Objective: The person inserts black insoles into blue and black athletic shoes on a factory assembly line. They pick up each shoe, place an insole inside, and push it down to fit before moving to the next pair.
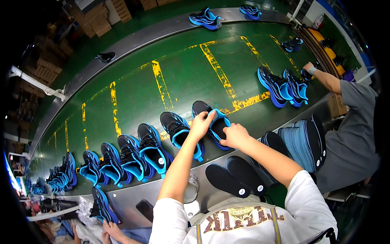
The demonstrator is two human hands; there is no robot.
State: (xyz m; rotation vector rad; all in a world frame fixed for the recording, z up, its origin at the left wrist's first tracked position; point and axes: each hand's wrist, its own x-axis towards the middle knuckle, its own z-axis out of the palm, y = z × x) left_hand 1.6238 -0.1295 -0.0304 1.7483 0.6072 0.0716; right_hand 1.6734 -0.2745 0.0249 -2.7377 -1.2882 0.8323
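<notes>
A black and blue sneaker (220,123) stands on the green belt right in front of me, its toe pointing away. My left hand (201,124) pinches the collar near the tongue on its left side. On the opposite side, the fingers of my right hand (235,136) close on the collar near the heel. A dark insole shows inside the opening. Just left of it stands another sneaker (175,127), partly behind my left forearm. Close to my body, a pair of black insoles (227,179) with white round labels rests on the metal edge.
A stack of blue-edged black insoles (300,142) stands to my right, beside a co-worker in a grey shirt (349,138). More sneakers (152,146) line the belt leftward. Two sneakers (280,87) stand further right. A phone (144,209) lies near a tape roll (191,190).
</notes>
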